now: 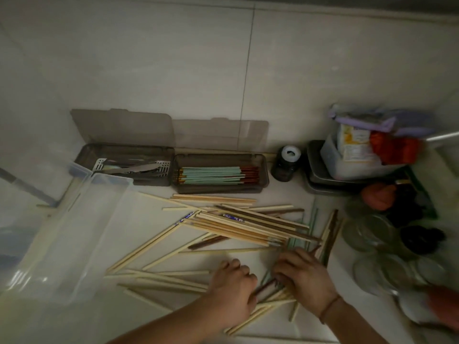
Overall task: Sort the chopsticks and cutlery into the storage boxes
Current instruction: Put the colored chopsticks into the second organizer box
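Observation:
Many loose wooden chopsticks [238,224] lie scattered over the white counter, some pale, some dark brown. Two grey storage boxes stand open against the wall: the left box [82,157] holds metal cutlery [131,168], the right box [263,170] holds mint-green chopsticks [211,176] with red ends. My left hand [232,291] lies over chopsticks near the front, its fingers curled around a dark brown chopstick [264,288]. My right hand [301,279] is just beside it, fingers curled down onto the same bundle.
A large clear plastic bin [74,232] sits at the left. A dark jar [285,165] stands right of the boxes. Metal trays with a container and packets [360,155] fill the back right. Glass jars and lids [372,244] crowd the right edge.

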Demonstrator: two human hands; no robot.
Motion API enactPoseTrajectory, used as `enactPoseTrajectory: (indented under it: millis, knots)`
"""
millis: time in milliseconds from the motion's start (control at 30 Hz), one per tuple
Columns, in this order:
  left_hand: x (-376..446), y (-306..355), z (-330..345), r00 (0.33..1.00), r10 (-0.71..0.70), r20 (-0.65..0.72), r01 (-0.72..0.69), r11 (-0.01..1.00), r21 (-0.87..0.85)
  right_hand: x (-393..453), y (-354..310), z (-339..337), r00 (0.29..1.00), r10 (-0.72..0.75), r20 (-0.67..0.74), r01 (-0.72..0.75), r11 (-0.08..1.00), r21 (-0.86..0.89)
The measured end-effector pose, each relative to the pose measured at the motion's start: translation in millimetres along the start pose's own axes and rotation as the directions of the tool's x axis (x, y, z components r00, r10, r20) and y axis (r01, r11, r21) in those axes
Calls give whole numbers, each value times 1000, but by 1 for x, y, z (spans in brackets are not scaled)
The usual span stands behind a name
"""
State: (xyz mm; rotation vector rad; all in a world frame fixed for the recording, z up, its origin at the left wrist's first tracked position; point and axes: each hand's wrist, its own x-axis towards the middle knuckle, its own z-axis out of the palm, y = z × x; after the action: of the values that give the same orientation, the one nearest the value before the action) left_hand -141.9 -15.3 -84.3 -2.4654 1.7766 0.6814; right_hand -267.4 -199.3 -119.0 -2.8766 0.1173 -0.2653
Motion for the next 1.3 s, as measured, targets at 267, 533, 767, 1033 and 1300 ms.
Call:
enactPoseTrajectory:
  millis: [267,533,767,1033,1300]
  knots:
    - [3,9,-3,1000,12,21,-14,997,75,-2,0,3,1000,-7,3,7,997,-72]
    - [-4,-13,-20,963,12,-271,-4,999,32,6,-1,-14,996,-22,-83,19,999,-32]
    - [-6,-79,-55,801,-139,-583,44,984,-174,55,-2,-35,987,54,-153,-40,995,92]
    - [0,-156,-76,685,-523,-507,365,849,-383,167,13,-48,947,293,-129,-271,948,165]
    - [4,-177,-70,699,-620,-356,469,774,-425,252,1,-14,977,133,169,-151,984,95]
